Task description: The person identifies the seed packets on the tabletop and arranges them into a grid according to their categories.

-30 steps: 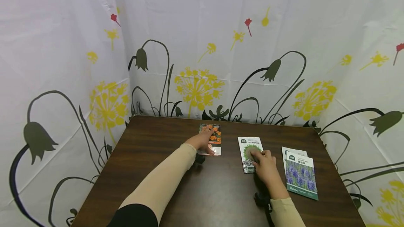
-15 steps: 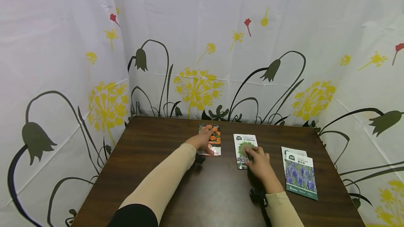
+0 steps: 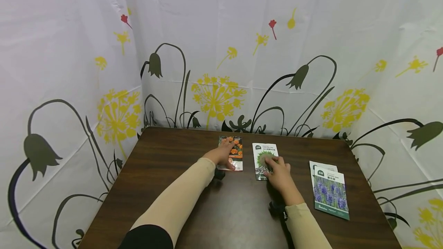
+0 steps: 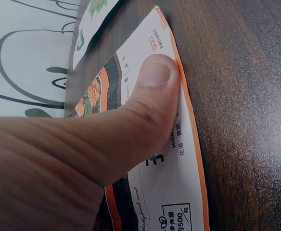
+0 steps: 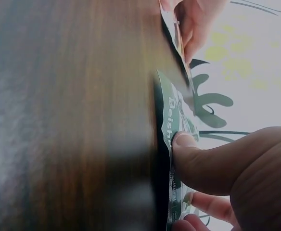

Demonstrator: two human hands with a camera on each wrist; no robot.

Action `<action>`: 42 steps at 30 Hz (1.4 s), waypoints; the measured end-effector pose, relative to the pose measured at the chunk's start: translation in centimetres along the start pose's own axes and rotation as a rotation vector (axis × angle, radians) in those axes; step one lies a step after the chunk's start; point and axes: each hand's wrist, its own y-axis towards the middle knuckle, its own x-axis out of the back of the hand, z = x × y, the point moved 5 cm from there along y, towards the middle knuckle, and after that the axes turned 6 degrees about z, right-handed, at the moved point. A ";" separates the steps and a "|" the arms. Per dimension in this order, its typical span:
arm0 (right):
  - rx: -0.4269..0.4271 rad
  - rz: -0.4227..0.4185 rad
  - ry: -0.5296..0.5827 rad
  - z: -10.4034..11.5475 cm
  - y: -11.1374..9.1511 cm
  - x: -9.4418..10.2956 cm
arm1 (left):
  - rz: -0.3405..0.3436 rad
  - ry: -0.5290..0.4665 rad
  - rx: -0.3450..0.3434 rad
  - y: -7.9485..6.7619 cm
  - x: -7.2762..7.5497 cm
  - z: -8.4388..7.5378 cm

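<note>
An orange-and-white seed packet [image 3: 236, 160] with printed orange flowers lies near the far edge of the table. My left hand [image 3: 220, 155] rests on it with fingers spread. In the left wrist view the left thumb [image 4: 155, 79] presses on its white part. To its right is a white-and-green seed packet [image 3: 264, 149] showing a round spiky green flower head. My right hand [image 3: 281, 176] holds this one by its lower right side, thumb and fingertips on it. In the right wrist view the right thumb [image 5: 188, 149] lies on its green end; part of the packet is hidden.
Two overlapping seed packets lie at the right of the table: a purple-flowered packet [image 3: 331, 193] on top, with a white packet [image 3: 323, 165] mostly covered beneath. The brown wooden table [image 3: 235, 218] meets a flower-printed curtain [image 3: 214, 49] behind its far edge.
My right hand has moved left and slightly away from me, bringing the white-and-green packet closer to the orange one. The packet stands straighter now. My left hand has kept its place.
</note>
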 end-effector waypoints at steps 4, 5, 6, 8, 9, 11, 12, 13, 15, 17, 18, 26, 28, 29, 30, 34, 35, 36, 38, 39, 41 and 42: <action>0.008 -0.004 -0.007 0.2 0.3 0.0 | -0.002 -0.016 -0.004 0.0 -0.1 -0.1; 0.010 -0.005 -0.009 0.3 0.4 0.0 | -0.002 -0.018 -0.008 -0.1 -0.1 -0.1; 0.011 -0.005 -0.006 0.3 0.5 0.0 | -0.002 -0.020 -0.010 -0.1 -0.1 -0.1; 0.014 -0.007 -0.003 0.4 0.6 0.0 | -0.003 -0.022 -0.011 -0.1 -0.1 -0.1; 0.020 -0.010 -0.003 0.5 0.7 0.1 | -0.003 -0.023 -0.010 -0.1 -0.1 0.0; 0.019 -0.009 -0.005 0.6 0.8 0.0 | -0.006 -0.017 -0.010 -0.1 -0.1 0.0; 0.015 -0.007 -0.002 0.6 0.9 0.0 | -0.006 -0.017 -0.010 0.0 -0.1 0.0; 0.016 -0.008 -0.006 0.7 0.9 0.0 | -0.007 -0.016 -0.010 0.0 -0.1 0.0; 0.016 -0.008 -0.010 0.7 1.0 0.0 | -0.005 -0.011 -0.011 0.0 -0.1 0.0; 0.011 -0.007 0.002 0.7 1.1 -0.1 | -0.002 -0.009 -0.014 0.0 -0.3 0.1; 0.009 -0.006 0.005 0.8 1.1 -0.1 | -0.002 -0.009 -0.014 0.0 -0.3 0.1; -0.020 0.000 0.012 0.8 2.1 -0.2 | -0.004 -0.016 -0.013 -0.1 -0.1 0.0; -0.026 0.000 0.012 0.8 2.3 -0.3 | -0.004 -0.019 -0.017 -0.2 0.0 0.0; -0.030 0.001 0.011 0.9 2.3 -0.4 | -0.003 -0.022 -0.019 -0.2 0.0 0.1; -0.031 -0.001 0.009 1.0 2.4 -0.5 | -0.004 -0.021 -0.019 -0.2 0.0 0.1; -0.036 0.005 0.007 1.1 2.5 -0.6 | 0.000 -0.035 -0.018 -0.4 -0.1 0.2; -0.037 0.007 0.009 1.2 2.5 -0.6 | 0.001 -0.038 -0.015 -0.4 -0.1 0.2; -0.037 0.008 0.013 1.3 2.5 -0.6 | -0.001 -0.038 -0.014 -0.5 -0.1 0.2; -0.039 0.001 0.017 1.3 2.6 -0.7 | -0.001 -0.043 -0.013 -0.5 -0.1 0.1; -0.038 -0.005 0.015 1.3 2.7 -0.7 | -0.002 -0.041 -0.014 -0.4 -0.1 0.1; -0.039 -0.016 0.009 1.4 2.7 -0.8 | -0.002 -0.035 -0.015 -0.4 0.0 0.0; -0.040 -0.022 0.006 1.4 2.8 -0.9 | -0.003 -0.030 -0.016 -0.3 0.1 0.0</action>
